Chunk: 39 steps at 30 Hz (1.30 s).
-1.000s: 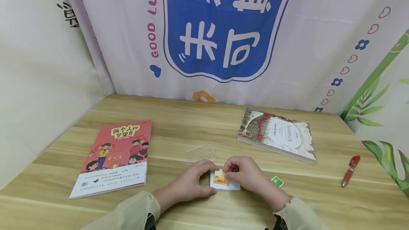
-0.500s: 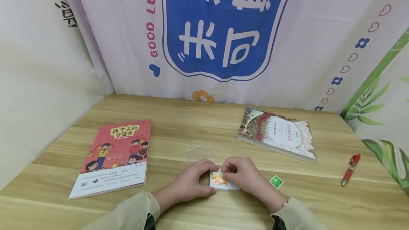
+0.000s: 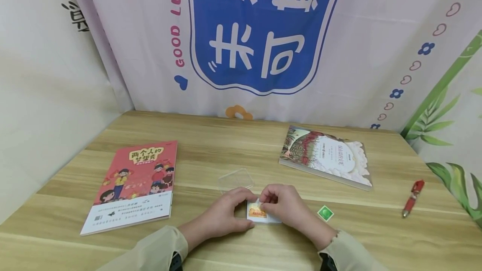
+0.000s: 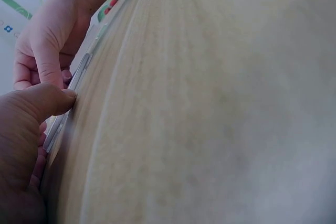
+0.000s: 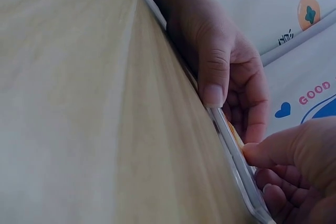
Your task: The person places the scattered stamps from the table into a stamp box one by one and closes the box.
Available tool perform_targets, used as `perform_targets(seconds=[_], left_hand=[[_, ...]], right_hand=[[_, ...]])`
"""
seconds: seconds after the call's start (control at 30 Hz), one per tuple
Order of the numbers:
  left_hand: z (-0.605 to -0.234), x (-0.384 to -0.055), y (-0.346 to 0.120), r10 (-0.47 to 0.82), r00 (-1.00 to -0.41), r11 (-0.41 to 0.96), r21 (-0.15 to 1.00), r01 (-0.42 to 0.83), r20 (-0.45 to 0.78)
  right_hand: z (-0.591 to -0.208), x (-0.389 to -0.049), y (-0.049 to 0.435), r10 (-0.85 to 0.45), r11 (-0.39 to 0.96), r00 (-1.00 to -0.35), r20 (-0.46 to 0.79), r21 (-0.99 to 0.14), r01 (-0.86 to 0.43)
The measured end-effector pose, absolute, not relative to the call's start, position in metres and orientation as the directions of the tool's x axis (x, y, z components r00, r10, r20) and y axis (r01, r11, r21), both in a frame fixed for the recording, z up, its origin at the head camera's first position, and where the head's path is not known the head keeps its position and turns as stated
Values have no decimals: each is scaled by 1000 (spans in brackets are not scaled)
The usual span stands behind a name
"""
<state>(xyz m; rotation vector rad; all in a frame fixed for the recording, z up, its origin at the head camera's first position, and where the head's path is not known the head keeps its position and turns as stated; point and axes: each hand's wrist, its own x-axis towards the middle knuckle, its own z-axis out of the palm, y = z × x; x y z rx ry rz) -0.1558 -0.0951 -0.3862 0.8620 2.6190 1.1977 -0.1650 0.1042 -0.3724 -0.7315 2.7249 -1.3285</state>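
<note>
A shallow clear case with a white top lies on the table between both hands. On it is a small orange-and-yellow picture piece, toward the case's left side. My left hand holds the case from the left, thumb at the near edge and fingers at the far edge; in the left wrist view the thumb presses its side. My right hand pinches the picture piece near its right edge with thumb and forefinger, other fingers curled. The pinched edge is hidden under the fingertips.
A clear plastic lid lies just beyond my left hand. Beside my right wrist is a small green picture square. A red book sits left, another book back right, and a red pen far right.
The orange-and-yellow piece has shifted slightly left on the case and sits straighter along its edges. My right hand has moved slightly left with it, uncovering more of the green square.
</note>
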Motion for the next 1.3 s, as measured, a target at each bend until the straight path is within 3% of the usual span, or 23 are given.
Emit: perform_targets(seconds=[0.47,0.77,1.3], left_hand=[[-386,-156,-94,551,-828,527,727,441,103],[-386,-156,-94,554,-825,530,718,452,111],[-385,-155,-95,549,-829,542,712,446,102]], right_hand=[[-345,-161,119,-343,481,-925,161,-816,-320],[-334,-159,150,-205,482,-974,100,-856,-189],[-344,-151,211,-212,619,-977,0,-774,-134]])
